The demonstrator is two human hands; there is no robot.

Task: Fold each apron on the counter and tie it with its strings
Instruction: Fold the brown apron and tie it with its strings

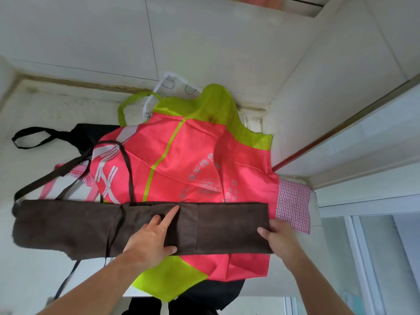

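Left hand (154, 235) presses flat, forefinger out, on the folded brown apron (141, 228); right hand (280, 235) pinches its end. Grey Chinese print, partly legible, marks the pink-and-green apron (181, 155) on the white counter (56, 110).

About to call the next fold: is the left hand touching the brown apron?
Touching. The head view shows the left hand lying flat on the folded brown apron, forefinger stretched out along its middle crease, with no gap.

Bright, even daylight, soft shadows, wide-angle bending at edges (slightly soft focus)
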